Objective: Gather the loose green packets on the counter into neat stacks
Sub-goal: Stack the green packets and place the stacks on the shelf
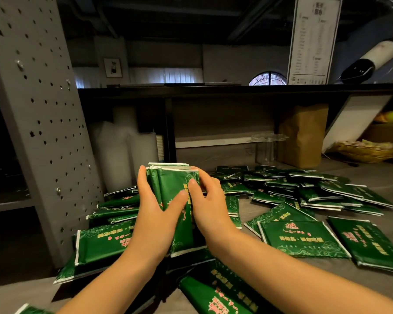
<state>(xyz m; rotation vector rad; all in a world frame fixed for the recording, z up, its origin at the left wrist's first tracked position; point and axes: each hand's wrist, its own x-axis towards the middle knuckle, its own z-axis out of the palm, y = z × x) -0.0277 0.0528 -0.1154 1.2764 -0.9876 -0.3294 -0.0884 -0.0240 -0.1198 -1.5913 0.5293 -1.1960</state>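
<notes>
A bundle of green packets [175,189] is held up on edge at the centre of the scene, above the near part of the counter [327,276]; the left hand [154,209] grips its left side, fingers curled over the far edge and thumb laid across the printed face; the right hand [208,205] holds the right side in the same way, thumb pressed to the front beside the other thumb; whether the bundle's lower edge touches the packets below cannot be told. Loose packets [304,189] lie overlapped across the right and far side of the counter; two larger-looking ones [302,239] lie flat at near right; a rough heap [104,241] rests at left against a grey perforated panel [32,109]. Farther back, under a dark shelf [213,88], stand a brown paper bag [303,134] and, just left of it, a clear glass container [267,147]; a yellow basket [368,150] sits at far right; a printed sheet [313,39] stands on the shelf above.
</notes>
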